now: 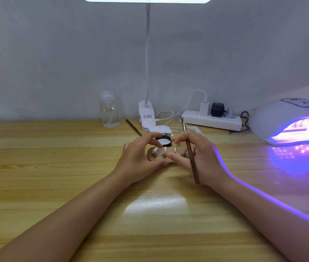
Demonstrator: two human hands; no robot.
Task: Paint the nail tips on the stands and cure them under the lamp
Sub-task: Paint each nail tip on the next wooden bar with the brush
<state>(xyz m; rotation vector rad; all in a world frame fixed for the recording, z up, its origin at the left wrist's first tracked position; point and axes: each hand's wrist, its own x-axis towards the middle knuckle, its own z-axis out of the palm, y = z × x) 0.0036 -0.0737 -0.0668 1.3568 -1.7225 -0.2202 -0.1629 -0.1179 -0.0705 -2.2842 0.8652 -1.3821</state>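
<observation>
A clear stand (154, 152) with small nail tips on it lies on the wooden table, between both hands. My left hand (140, 157) curls round the stand's left end, thumb below and fingers over the top. My right hand (201, 157) holds the stand's right end and also grips a brown nail brush (190, 154), whose metal tip points up and away. The white curing lamp (282, 120) glows purple at the right, with another stand of tips inside (299, 127). A black open jar (164, 140) sits just behind the hands.
A clear bottle (110, 112) stands at the back left. A white clip desk lamp (147, 116), a power strip (212, 120) with plugs and cables, and a second brush (133, 127) lie along the back of the table (55, 167).
</observation>
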